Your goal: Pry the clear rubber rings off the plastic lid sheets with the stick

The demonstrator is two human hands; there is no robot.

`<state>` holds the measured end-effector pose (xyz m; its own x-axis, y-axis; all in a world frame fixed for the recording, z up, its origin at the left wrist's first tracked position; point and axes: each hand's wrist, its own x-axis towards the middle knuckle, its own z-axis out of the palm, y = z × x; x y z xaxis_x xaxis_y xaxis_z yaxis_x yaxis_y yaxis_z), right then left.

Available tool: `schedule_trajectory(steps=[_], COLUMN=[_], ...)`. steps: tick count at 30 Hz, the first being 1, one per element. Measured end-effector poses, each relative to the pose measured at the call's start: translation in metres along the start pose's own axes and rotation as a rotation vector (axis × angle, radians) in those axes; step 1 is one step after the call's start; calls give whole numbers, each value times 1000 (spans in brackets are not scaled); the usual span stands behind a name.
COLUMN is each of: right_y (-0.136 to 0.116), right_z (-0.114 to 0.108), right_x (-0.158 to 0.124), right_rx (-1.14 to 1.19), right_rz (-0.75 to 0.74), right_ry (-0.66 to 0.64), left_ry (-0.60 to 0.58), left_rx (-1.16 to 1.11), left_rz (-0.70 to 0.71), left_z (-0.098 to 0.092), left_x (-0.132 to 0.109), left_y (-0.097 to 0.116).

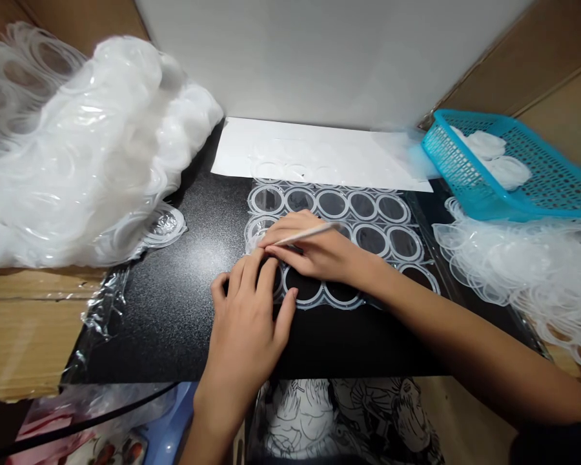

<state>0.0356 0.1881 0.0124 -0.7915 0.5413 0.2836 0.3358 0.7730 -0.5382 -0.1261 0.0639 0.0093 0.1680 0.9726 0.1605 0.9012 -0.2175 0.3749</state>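
A clear plastic sheet with rows of white rings (372, 239) lies on the black board (193, 329). My right hand (319, 248) rests on the sheet, pinching a thin white stick (314, 231) that slants up to the right. Its working tip is hidden by my fingers. Just below and to the left, my left hand (246, 316) lies palm down with spread fingers, fingertips on the sheet's left edge. Near both sets of fingertips is a crumpled bit of clear film (255, 240).
A large heap of clear ring sheets (101, 148) stands at the left. White paper (329, 152) lies behind the ringed sheet. At the right is a blue basket (537, 148) holding white bundles, with a pile of loose clear rings (527, 265) in front.
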Motion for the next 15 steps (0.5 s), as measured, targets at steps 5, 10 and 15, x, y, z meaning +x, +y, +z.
schedule_trajectory(steps=[5,10,15], right_y=[-3,20,42], right_z=[5,-31,-69], right_x=[-1,25,32], right_rx=[-347,-451,-321], right_rz=[6,172,239], right_ry=[5,205,353], left_ry=[-20,-25,-1], left_rx=[-4,18,8], left_rz=[-8,-3,-20], left_z=[-2,-1,-1], left_x=[0,-4,-6], left_y=[-1,0,1])
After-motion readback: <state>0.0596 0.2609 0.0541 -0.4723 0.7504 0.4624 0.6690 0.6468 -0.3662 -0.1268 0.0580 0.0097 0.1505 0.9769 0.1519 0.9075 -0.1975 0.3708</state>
